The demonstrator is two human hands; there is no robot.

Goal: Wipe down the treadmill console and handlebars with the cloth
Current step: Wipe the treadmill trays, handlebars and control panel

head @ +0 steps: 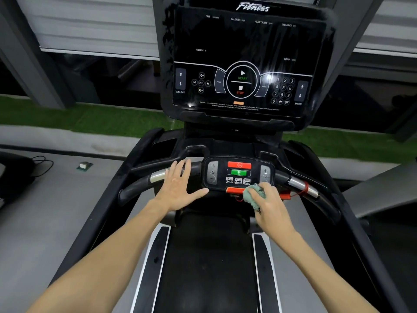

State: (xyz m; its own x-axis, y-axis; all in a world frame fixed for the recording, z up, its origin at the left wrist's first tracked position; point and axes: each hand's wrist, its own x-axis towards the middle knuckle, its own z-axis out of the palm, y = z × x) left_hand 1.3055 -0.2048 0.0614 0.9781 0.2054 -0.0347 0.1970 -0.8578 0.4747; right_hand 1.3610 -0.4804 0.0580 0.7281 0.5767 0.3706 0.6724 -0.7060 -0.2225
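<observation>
The black treadmill console [243,62] rises at top centre, its dark screen showing button marks. Below it sits a small control panel [239,175] with red and green buttons, set in the middle of the handlebar. My left hand [180,188] lies flat with fingers spread on the left handlebar [140,184], beside the panel. My right hand [268,206] grips a bunched green cloth [252,195] and presses it against the panel's lower right edge, over the orange safety key. The right handlebar [300,185] with its metal sensor is bare.
The treadmill belt [209,256] runs down the middle between grey side rails. A red safety cord [302,190] hangs by the right handlebar. A small box [84,165] and a black cable [42,163] lie on the grey floor at left. Green turf runs behind.
</observation>
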